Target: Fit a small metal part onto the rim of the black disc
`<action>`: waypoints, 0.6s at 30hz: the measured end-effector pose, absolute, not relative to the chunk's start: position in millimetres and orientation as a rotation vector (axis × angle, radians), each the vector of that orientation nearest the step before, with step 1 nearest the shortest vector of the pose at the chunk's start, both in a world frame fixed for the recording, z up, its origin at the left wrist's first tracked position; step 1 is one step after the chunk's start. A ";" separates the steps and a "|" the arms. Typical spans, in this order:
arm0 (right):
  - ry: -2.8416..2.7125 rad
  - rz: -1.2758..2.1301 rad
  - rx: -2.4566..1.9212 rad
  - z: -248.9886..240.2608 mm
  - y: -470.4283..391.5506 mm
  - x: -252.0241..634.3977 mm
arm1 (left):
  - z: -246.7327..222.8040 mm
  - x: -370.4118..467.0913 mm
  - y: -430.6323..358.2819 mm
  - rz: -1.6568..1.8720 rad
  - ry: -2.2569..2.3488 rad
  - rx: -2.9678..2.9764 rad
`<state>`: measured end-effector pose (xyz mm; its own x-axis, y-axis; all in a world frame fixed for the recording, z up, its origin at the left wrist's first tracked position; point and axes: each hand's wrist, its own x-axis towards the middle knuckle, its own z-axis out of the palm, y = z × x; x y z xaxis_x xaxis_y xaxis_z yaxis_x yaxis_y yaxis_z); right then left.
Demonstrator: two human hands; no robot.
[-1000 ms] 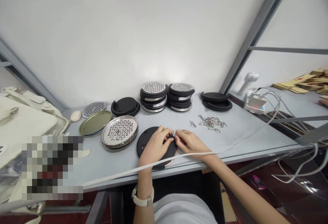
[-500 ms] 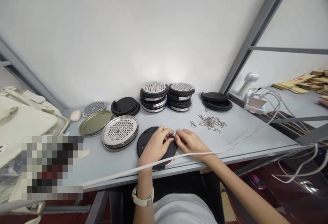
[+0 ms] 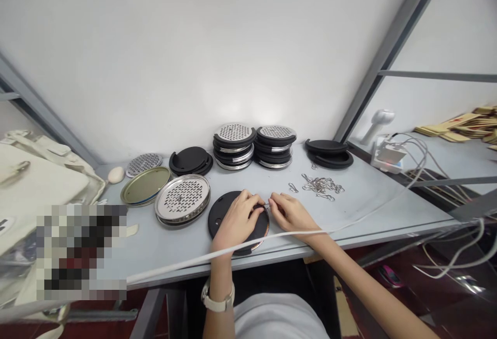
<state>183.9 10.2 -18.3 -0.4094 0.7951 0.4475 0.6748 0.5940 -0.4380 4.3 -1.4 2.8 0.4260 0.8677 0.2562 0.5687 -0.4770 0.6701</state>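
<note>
Small assembly workshop. Grey metal bench [image 3: 349, 209] against a bare white wall [image 3: 194, 44], steel frame posts [image 3: 392, 49]. Stacks of identical perforated metal discs in black rims [image 3: 233, 146], loose pile of metal clips [image 3: 321, 185], flat cardboard pieces [image 3: 462, 124] on neighbouring bench.

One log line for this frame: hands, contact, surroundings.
left hand: pressing on black disc | right hand: pinching small metal clip at disc edge | nearby: loose clips, perforated tray

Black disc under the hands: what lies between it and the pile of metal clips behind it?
In the head view, only bare grey table separates the black disc from the clip pile, apart from one stray clip.
</note>
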 end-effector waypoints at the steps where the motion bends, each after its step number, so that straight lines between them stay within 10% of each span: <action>1: -2.184 0.247 -1.162 -18.6 10.4 183.9 | 2.5 4.2 -1.4 0.812 1.215 2.196; 18: -2.355 0.293 -1.196 -23.5 13.8 183.4 | 0.1 2.7 -1.5 0.822 1.219 2.194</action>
